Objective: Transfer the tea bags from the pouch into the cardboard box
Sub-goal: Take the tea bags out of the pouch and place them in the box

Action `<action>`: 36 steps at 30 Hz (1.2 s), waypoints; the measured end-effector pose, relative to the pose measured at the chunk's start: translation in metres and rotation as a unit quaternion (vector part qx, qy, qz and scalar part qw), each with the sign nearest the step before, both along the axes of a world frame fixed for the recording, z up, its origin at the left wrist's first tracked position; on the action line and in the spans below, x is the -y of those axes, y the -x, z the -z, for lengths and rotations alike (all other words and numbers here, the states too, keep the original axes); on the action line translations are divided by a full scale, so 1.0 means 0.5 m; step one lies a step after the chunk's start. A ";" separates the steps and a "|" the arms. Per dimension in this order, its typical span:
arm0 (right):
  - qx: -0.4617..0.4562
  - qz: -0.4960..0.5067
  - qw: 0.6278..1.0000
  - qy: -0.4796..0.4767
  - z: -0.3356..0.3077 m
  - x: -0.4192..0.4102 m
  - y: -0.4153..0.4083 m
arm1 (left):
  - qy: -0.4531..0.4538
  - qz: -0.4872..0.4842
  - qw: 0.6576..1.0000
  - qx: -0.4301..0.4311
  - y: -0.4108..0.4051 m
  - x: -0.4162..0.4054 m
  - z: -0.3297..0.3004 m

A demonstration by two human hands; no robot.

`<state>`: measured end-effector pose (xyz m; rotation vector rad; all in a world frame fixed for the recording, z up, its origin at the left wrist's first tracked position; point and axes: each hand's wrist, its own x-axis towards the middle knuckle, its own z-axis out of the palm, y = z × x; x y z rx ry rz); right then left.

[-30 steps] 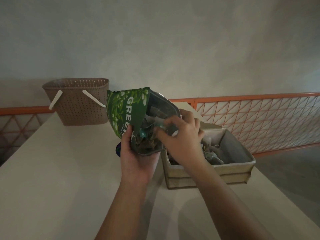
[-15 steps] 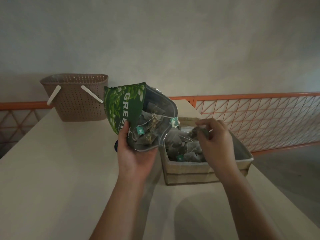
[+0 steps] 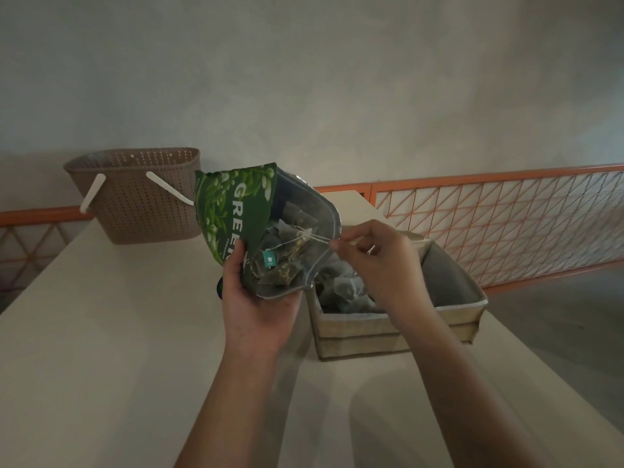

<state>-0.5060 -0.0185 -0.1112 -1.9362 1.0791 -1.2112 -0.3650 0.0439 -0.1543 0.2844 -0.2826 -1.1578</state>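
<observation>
Green foil pouch (image 3: 236,211) sits tilted in the left hand (image 3: 256,298), mouth open toward the right, fingers and thumb wrapped round its lower end. Inside lie several pyramid tea bags (image 3: 287,261), one with a small teal tag (image 3: 269,258). The right hand (image 3: 378,261) pinches a thin white string (image 3: 314,238) at the pouch's mouth, just above the near-left corner of the cardboard box (image 3: 398,329), which already holds a pile of bags. The step in hand looks like drawing another bag out by its string; next it needs lifting clear of the rim without snagging its neighbours, then carrying right and dropping into the box. White letters on the pouch read "GREE", the rest hidden by the fold; smaller script below may say "Jasmine".
</observation>
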 end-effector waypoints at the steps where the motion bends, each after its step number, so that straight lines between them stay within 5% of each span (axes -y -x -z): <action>1: 0.001 0.011 1.000 0.018 -0.006 0.004 0.004 | 0.002 0.004 1.000 -0.004 0.000 0.000 0.000; 14: 0.113 -0.072 0.987 0.087 -0.129 0.007 -0.018 | -0.024 0.016 0.999 0.024 0.010 -0.008 -0.008; 20: 0.037 -0.067 0.989 0.128 -0.135 0.031 -0.032 | -0.029 0.028 0.999 0.006 0.009 -0.002 -0.007; 31: 0.148 0.005 0.974 0.171 -0.163 0.079 0.010 | -0.005 0.015 1.000 -0.005 0.006 -0.005 -0.014; 36: 0.036 -0.004 0.994 0.102 -0.102 0.096 0.032 | -0.007 -0.015 1.000 -0.001 -0.006 -0.002 -0.013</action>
